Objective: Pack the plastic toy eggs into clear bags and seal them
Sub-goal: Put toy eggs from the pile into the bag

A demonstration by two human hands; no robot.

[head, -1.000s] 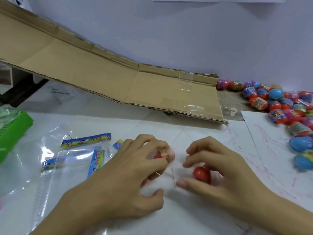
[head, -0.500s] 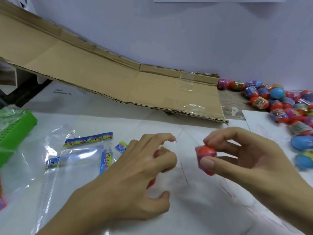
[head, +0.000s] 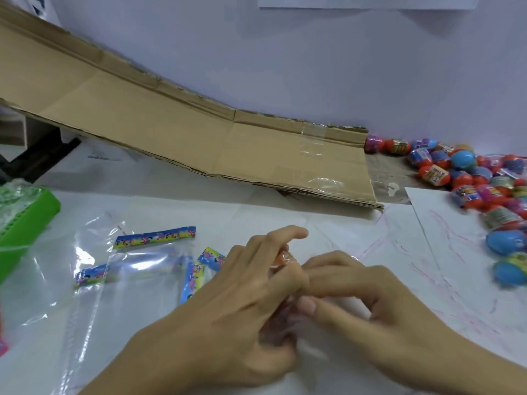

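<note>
Hands meeting, left hand grip curled round one orange egg, right hand grip unclear, four sachets.

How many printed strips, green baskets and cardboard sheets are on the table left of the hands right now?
Printed strips: 4, one partly under a clear bag
Green basket: 1
Cardboard sheet: 1
Total: 6

The left hand and the right hand are held close together, fingertips touching, just in front of the cardboard ramp. Fingers are curled.
</note>
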